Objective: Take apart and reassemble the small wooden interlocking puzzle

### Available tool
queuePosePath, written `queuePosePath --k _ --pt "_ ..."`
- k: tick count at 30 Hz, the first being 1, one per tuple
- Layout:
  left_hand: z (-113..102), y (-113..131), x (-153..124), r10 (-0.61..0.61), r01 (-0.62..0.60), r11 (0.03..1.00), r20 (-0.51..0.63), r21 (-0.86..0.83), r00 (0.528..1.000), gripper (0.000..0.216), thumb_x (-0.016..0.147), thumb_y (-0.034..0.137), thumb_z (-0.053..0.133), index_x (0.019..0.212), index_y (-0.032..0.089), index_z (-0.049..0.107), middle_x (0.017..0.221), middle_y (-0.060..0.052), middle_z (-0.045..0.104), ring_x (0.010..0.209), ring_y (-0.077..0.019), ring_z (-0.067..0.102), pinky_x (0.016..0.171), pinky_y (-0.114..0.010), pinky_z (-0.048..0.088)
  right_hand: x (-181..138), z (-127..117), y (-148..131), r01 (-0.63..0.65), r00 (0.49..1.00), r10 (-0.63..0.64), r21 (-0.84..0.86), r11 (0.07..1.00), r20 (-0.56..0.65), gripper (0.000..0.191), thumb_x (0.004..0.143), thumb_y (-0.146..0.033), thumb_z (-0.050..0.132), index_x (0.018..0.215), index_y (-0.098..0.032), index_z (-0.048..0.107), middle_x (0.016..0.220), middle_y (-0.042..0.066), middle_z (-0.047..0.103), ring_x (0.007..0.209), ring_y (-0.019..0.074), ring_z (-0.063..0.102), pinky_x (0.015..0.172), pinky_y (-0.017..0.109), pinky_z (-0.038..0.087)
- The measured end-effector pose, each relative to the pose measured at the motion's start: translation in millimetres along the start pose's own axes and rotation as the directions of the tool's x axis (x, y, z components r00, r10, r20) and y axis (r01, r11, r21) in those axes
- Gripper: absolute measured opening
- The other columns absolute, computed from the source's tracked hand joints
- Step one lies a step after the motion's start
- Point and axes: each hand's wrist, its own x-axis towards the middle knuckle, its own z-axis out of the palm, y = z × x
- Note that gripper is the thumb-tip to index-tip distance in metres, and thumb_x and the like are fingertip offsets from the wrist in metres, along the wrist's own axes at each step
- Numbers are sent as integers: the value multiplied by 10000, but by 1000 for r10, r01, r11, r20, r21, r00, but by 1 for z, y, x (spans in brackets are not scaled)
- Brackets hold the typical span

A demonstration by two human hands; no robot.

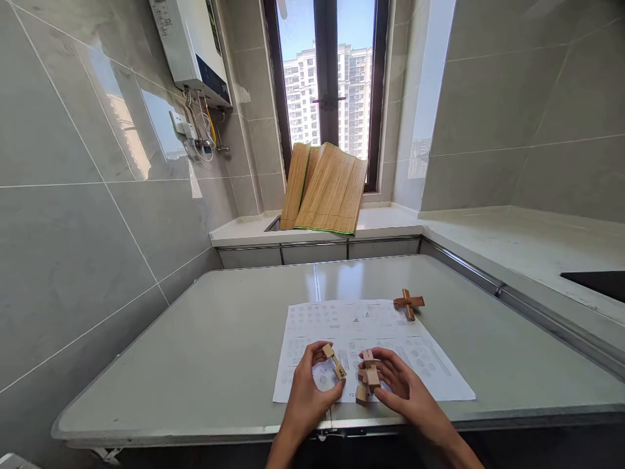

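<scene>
My left hand (307,387) pinches a single notched wooden puzzle stick (334,362) between thumb and fingers, held slanted just above the paper. My right hand (398,384) grips a small cluster of joined wooden puzzle pieces (367,376), a short gap to the right of the stick. Both hands hover over a printed instruction sheet (366,326) lying on the grey table (219,352). An assembled wooden cross piece (409,303) rests at the sheet's far right corner, away from both hands.
Folded bamboo mats (326,189) lean against the window at the back counter (385,221). A white water heater (193,45) with hoses hangs on the left tiled wall. A dark cooktop (596,283) sits in the right counter.
</scene>
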Motion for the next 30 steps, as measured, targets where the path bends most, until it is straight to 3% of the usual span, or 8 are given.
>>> queuePosePath --k 5,11,17,24,30 --pt "5 3 -12 -67 66 998 -63 -23 996 575 739 167 724 1254 286 498 1264 -50 648 1121 -234 639 1023 -418 485 10 12 15 28 990 -53 -190 981 -131 555 809 -410 751 1295 -284 514 1313 100 632 1229 299 582 1038 457 488" --pt "7 2 -17 -13 23 997 -119 79 993 574 722 205 750 1250 287 538 1157 -32 678 1000 -225 651 936 -392 518 11 23 18 64 976 -139 -389 919 -167 612 803 -330 726 1365 -315 486 1360 64 595 1224 283 578 1048 435 482" --pt "6 3 -17 -2 16 991 -105 131 995 571 724 182 730 1249 276 526 1151 -37 654 979 -226 624 927 -399 509 7 24 13 94 979 -166 -459 884 -120 597 776 -272 728 1334 -300 518 1341 57 599 1172 274 594 1068 438 460" --pt "9 7 -16 86 -79 988 -53 135 995 545 746 136 665 1254 289 536 1199 -56 624 1096 -263 600 968 -427 496 4 26 -1 187 982 -174 -408 894 70 629 722 -205 748 1319 -318 585 1466 73 500 1381 322 436 1123 464 404" --pt "14 15 -1 184 -166 968 -81 190 980 539 766 175 711 1265 306 557 1239 -60 619 1183 -296 553 1009 -464 472 4 25 -3 209 977 -170 -433 877 127 664 712 -222 775 1340 -322 585 1468 71 529 1468 351 301 1198 578 226"
